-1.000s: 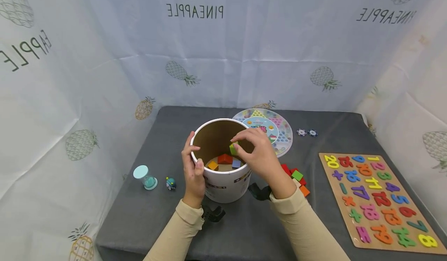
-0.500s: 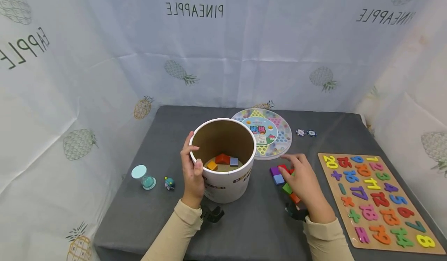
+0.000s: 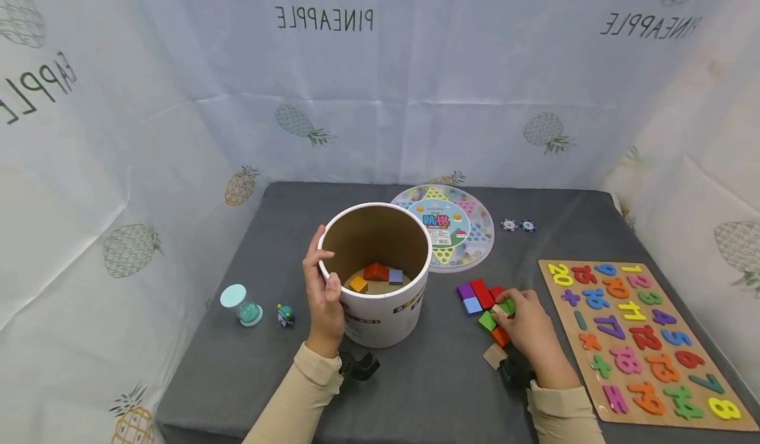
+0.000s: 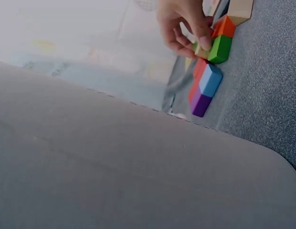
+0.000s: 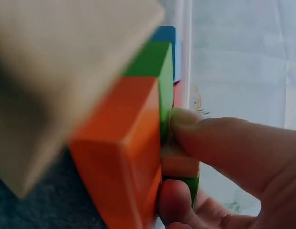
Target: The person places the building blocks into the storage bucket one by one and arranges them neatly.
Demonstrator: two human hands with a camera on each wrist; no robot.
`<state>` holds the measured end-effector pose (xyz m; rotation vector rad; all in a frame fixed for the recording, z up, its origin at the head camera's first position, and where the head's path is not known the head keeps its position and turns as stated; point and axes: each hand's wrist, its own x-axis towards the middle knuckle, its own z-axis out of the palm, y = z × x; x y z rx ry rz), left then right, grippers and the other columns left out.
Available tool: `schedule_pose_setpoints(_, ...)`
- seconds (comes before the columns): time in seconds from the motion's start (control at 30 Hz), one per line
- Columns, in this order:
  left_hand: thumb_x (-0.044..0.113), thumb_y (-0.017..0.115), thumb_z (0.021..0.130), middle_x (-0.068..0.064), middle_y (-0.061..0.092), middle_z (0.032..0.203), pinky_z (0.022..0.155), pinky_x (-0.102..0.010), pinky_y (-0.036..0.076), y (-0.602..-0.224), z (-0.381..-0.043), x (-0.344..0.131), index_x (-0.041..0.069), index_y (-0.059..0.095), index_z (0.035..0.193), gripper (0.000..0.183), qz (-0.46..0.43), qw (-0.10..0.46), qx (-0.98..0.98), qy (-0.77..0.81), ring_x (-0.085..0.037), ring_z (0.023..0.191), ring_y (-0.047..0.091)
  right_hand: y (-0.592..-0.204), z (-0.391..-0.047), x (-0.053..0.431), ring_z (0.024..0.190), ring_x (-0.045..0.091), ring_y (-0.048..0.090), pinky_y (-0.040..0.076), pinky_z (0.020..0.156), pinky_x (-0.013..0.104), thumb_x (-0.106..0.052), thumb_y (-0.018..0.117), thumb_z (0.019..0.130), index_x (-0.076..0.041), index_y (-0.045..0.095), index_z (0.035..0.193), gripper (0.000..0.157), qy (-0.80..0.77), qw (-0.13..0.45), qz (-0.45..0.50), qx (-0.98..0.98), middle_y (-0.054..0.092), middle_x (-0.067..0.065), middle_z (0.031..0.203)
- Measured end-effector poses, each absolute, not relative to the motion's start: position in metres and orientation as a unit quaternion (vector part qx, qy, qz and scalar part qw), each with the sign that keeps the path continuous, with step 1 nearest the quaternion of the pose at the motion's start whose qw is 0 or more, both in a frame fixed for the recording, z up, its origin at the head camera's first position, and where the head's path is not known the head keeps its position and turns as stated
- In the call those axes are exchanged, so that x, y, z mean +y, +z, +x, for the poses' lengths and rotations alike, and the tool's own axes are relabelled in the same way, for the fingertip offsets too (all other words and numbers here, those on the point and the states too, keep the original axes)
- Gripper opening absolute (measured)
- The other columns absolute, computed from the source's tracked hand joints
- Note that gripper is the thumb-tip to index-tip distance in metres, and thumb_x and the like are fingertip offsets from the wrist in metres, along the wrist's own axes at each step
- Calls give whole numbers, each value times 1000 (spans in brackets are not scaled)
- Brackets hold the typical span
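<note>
My left hand (image 3: 323,302) holds a white round bucket (image 3: 386,322) by its left side, fingertips over the rim. Inside lie a yellow block (image 3: 358,284), a red block (image 3: 377,272) and a light blue block (image 3: 395,276). To the right, my right hand (image 3: 530,325) pinches a small plain wooden block (image 5: 180,164) between thumb and finger, low in a cluster of blocks. Around it are green blocks (image 3: 487,321), an orange block (image 5: 119,143), red blocks (image 3: 481,293), a blue block (image 4: 211,80) and a purple block (image 4: 201,103). Another plain wooden block (image 3: 495,356) lies nearer me.
A round Chinese checkers board (image 3: 475,246) lies behind the bucket, with two poker chips (image 3: 518,225) to its right. A wooden number board (image 3: 644,345) takes up the right side. An hourglass (image 3: 242,304) and a small toy figure (image 3: 285,315) stand at left.
My right hand released a green block inside the bucket, came out and moved right to the block cluster, where it now pinches a wooden block. My left hand stays on the bucket.
</note>
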<state>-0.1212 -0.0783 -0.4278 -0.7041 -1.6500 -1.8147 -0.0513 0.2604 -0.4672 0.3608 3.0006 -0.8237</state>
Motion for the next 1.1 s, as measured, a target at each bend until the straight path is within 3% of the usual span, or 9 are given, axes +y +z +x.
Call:
schedule_pose_setpoints(0.13,28,38,93,-12,21,155,102,-53,28,-430,-119,-76,-2,36,115,38,-266,283,-621,-681,-36,137,25,-455,-48,256,76,27,49,47,59,36,-24,71,85,-9,60,111,32,-283,-43,117,951,45,19,113)
schedule_pose_setpoints(0.37,32,38,94,-12,22,155,101,-52,29,-430,-121,-74,-3,36,115,41,-266,284,-617,-684,-38,136,24,-374,-59,203,75,12,48,42,56,24,-16,74,83,-15,63,115,34,-347,-251,-21,903,51,3,117)
schedule_pose_setpoints(0.53,23,36,92,-12,21,155,97,-48,30,-431,-124,-71,-3,35,115,36,-270,276,-612,-690,-37,136,25,-340,-69,176,72,10,48,39,57,22,-15,75,81,-16,67,115,34,-383,-283,-128,870,53,2,120)
schedule_pose_setpoints(0.73,22,36,91,-12,20,155,100,-52,30,-431,-125,-69,-5,34,116,36,-274,272,-609,-692,-37,136,24,-369,-68,195,70,12,49,46,60,25,-19,76,81,-15,67,108,29,-366,-253,-47,894,50,4,114)
schedule_pose_setpoints(0.97,30,38,93,-12,22,154,101,-48,32,-427,-123,-73,-3,36,115,40,-258,292,-607,-693,-37,136,25,-436,-62,240,73,23,48,43,57,33,-28,74,83,-10,65,105,30,-296,-53,85,950,48,13,108)
schedule_pose_setpoints(1.1,31,39,93,-12,22,155,100,-49,33,-426,-122,-75,-3,36,115,40,-257,288,-606,-695,-37,136,25,-452,-63,248,73,25,48,43,58,33,-28,76,81,-7,64,107,35,-287,-31,90,953,47,17,109)
